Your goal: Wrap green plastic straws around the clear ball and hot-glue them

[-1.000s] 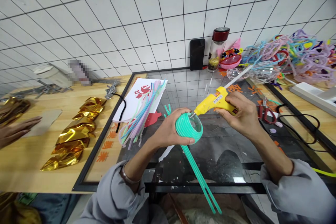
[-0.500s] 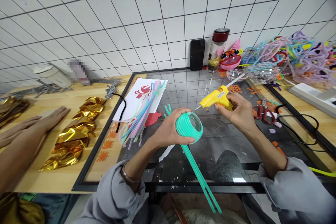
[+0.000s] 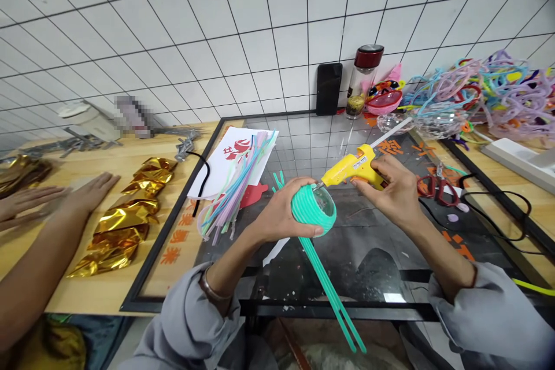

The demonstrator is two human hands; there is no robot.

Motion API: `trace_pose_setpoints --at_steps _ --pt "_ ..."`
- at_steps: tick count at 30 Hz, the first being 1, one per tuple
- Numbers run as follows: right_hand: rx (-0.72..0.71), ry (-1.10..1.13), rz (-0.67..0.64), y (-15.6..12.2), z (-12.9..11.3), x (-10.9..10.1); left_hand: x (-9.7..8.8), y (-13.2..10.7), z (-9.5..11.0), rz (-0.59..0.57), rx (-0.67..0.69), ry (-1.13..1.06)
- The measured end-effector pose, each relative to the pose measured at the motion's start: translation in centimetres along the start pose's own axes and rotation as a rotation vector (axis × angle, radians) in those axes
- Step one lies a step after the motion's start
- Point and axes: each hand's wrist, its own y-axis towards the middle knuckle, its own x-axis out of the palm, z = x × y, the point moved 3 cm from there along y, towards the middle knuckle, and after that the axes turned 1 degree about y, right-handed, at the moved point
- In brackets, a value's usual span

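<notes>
Over the black-framed glass worktop (image 3: 381,254), a clear plastic ball (image 3: 306,214), mostly coiled in teal fuzzy stems, sits in the closed grip of the left hand (image 3: 277,217), while the right hand (image 3: 396,191) clamps its grip on a yellow glue gun (image 3: 353,166) nosing the ball's bare patch, two loose tails (image 3: 329,295) hanging below the ball.

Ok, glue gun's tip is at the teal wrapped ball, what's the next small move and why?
Probably squeeze a small dab of glue there. The yellow plastic glue gun in the right hand has its nozzle at the coil's edge on the clear teal-wrapped ball gripped by the left hand, and loose fuzzy teal stems hang below.
</notes>
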Motion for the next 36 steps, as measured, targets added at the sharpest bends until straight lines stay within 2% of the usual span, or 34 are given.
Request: trace_pose_setpoints --at_steps 4,23,36 --pt "-0.079 -0.02 0.036 -0.1 -0.2 -0.3 0.0 0.0 0.0 0.002 0.013 -0.001" --pt "-0.268 -0.106 0.097 0.1 -1.6 -1.6 0.2 -0.1 0.0 0.005 0.046 0.025" --pt "-0.263 -0.071 0.056 0.2 -1.6 -1.7 0.2 -0.1 0.0 0.008 0.062 0.026"
